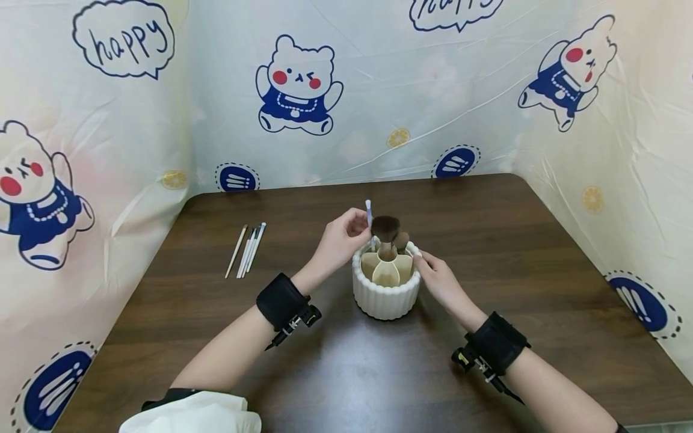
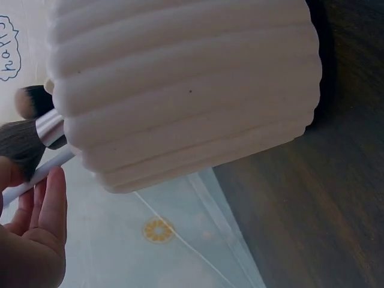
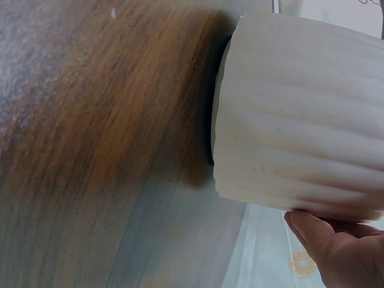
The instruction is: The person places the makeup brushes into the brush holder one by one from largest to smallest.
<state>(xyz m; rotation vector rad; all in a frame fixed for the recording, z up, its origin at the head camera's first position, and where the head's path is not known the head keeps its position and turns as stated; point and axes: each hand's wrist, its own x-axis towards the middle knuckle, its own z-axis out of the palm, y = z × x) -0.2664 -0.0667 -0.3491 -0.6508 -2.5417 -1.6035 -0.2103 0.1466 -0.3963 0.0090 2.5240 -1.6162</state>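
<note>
A white ribbed makeup brush holder (image 1: 385, 300) with cream-coloured compartments stands upright on the table. A large fluffy brush (image 1: 386, 227) and a smaller brown-headed brush (image 1: 402, 240) stick up out of it. My left hand (image 1: 346, 236) pinches a slim, pale makeup brush (image 1: 369, 211) at the holder's back left; its lower part reaches the rim. The left wrist view shows this pale handle (image 2: 55, 166) running from the fingers to the holder's mouth. At the holder's right side, my right hand (image 1: 437, 278) grips near the rim, thumb against the ribbed wall (image 3: 300, 132).
To the left, several thin brushes (image 1: 251, 251) lie side by side on the dark wooden table (image 1: 303, 373), with one thin brush (image 1: 236, 251) slightly apart. A printed curtain (image 1: 368, 78) hangs behind the table and along both sides.
</note>
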